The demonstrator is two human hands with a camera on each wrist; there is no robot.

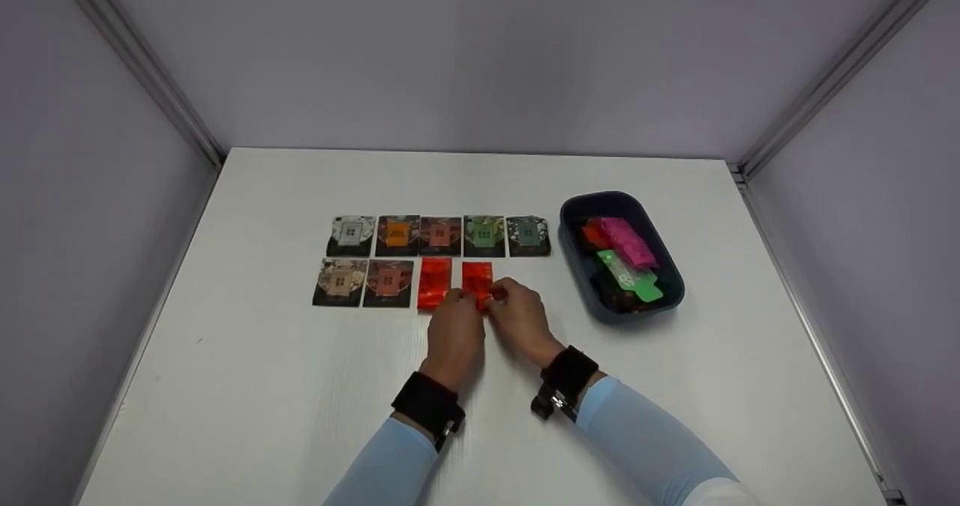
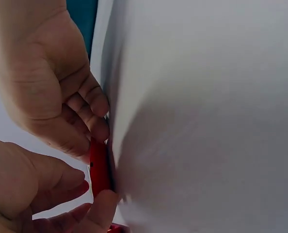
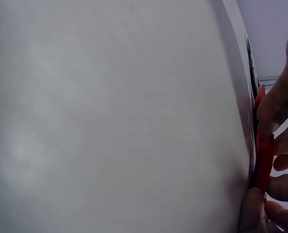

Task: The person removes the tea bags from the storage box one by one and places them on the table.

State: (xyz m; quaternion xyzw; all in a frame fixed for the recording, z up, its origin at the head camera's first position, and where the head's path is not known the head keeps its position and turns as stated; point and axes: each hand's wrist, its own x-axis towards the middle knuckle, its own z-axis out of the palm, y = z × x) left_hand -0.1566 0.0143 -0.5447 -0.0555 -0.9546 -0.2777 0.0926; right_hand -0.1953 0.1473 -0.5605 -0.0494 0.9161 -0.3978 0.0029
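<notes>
A shiny red packet [image 1: 478, 273] lies on the white table, last in the near row. My left hand [image 1: 456, 337] pinches its near left corner, and my right hand [image 1: 523, 322] pinches the near right corner. In both wrist views the fingers of the two hands meet the packet's near edge, seen edge-on as a red strip [image 2: 100, 167], [image 3: 264, 162]. Fingertips hide part of it. Just left of it lies a second red packet [image 1: 434, 281], close to my left fingers.
Dark square printed packets form a far row [image 1: 440, 236] and the left of the near row [image 1: 388, 283]. A dark blue bin [image 1: 592, 307] at the right holds a pink packet [image 1: 628, 243] and a green one [image 1: 634, 277]. Grey walls [image 1: 480, 63] enclose the table.
</notes>
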